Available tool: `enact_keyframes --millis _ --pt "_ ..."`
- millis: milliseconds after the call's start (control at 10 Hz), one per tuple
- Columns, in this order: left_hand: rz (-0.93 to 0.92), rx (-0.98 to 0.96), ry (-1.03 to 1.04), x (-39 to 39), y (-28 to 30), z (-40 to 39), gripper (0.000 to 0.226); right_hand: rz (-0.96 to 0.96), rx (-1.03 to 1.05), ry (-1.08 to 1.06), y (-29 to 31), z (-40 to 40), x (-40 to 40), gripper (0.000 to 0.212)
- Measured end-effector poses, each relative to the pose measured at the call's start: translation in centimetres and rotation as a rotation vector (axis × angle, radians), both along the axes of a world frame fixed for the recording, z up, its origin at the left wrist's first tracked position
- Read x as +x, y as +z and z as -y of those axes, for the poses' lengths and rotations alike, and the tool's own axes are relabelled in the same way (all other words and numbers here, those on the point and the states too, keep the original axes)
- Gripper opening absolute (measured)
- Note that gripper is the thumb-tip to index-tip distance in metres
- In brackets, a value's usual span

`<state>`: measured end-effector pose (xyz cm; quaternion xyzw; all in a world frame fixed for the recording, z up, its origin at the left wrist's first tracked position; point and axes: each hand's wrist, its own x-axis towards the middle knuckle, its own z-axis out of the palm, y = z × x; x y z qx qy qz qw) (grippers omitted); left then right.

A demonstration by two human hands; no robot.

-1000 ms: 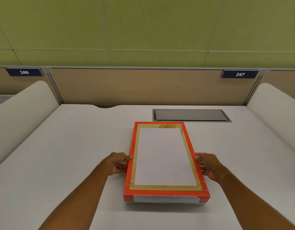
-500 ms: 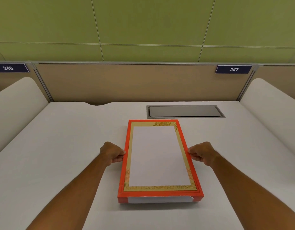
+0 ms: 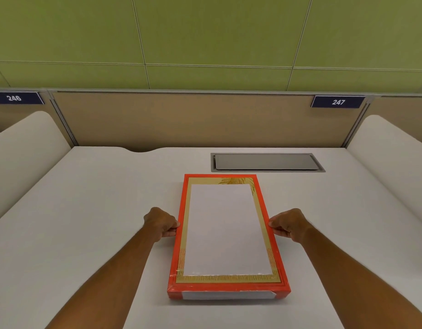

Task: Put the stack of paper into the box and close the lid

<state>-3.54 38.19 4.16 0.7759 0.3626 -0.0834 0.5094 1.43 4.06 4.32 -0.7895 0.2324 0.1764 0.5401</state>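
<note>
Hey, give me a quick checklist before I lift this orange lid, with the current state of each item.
1. Left hand on the left long edge of the orange box: ok, fingers pinch the rim.
2. Right hand on the opposite long edge: ok, roughly level with the left.
3. Box flat on the white desk: ok.
4. Desk space beside the box to set a lid down: ok, bare on both sides.
5. Grip on the lid only, not the base: cannot tell, the seam is hidden under the fingers.
6. Stack of paper ready nearby: cannot tell; a white band shows at the near end, but no loose stack is in view.
</note>
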Motion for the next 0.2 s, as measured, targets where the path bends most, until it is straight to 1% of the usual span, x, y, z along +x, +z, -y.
enact_keyframes --millis 100,200 --pt "0.02 0.082 -0.044 -0.2 0.03 0.41 0.021 0.037 -0.069 0.014 -0.02 -0.63 -0.41 0.017" --pt "0.07 0.158 -0.006 -0.13 0.43 1.11 0.029 0.138 -0.202 -0.009 0.1 -1.31 -0.57 0.021"
